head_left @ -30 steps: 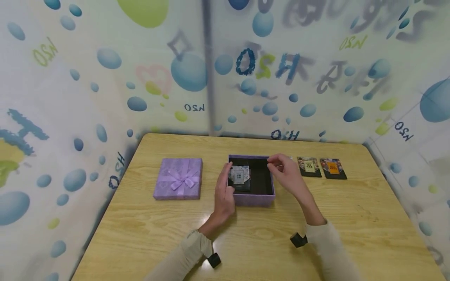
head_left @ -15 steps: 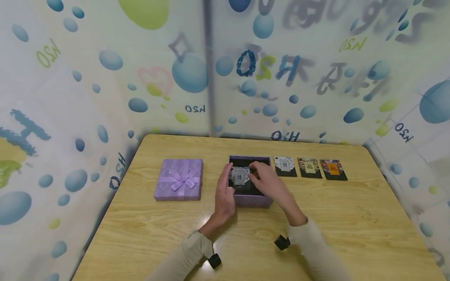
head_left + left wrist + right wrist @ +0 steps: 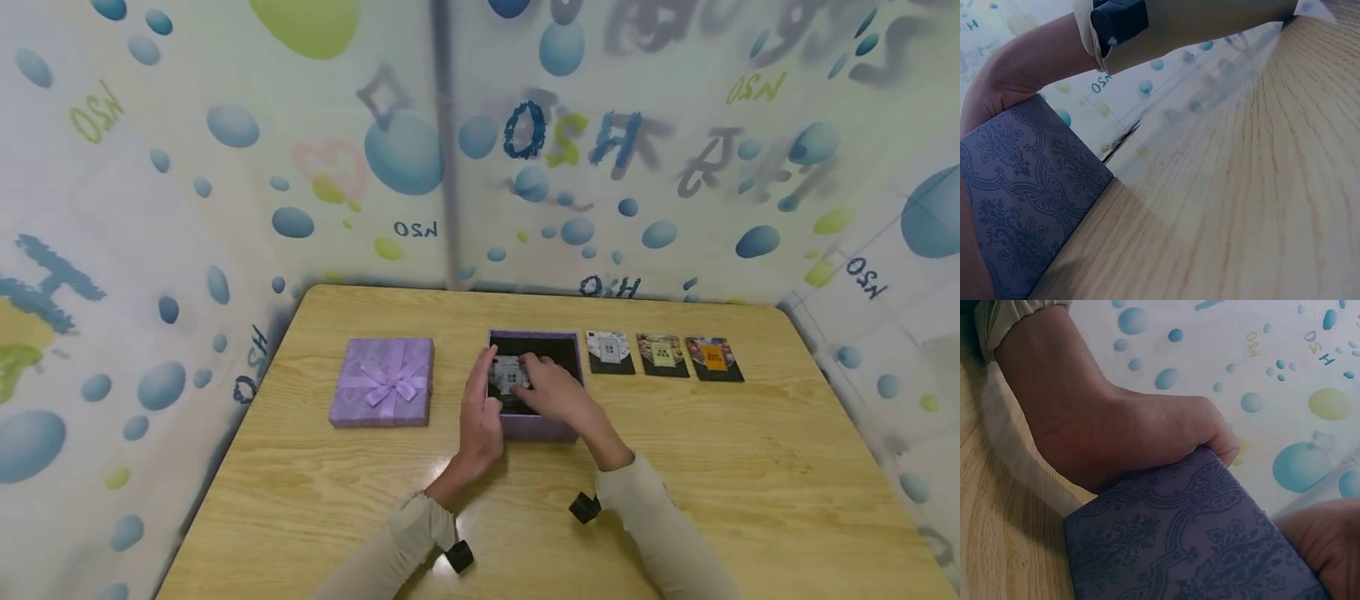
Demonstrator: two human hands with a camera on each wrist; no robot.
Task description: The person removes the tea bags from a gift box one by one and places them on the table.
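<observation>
Nearby lie three packets (image 3: 663, 356) (right hand (image 3: 557, 392), grip unclear, partly hides the box (image 3: 542, 428); left hand (image 3: 478, 418) straight-fingered).

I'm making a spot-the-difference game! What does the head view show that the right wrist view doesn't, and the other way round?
Only the head view shows the lid with its bow, three flat packets in a row and another packet inside the purple box.

Only the right wrist view clearly shows the swirly flower pattern on the box's side.

Both show the box, the right hand, the left hand, the wooden table and the bubbly wall.
</observation>
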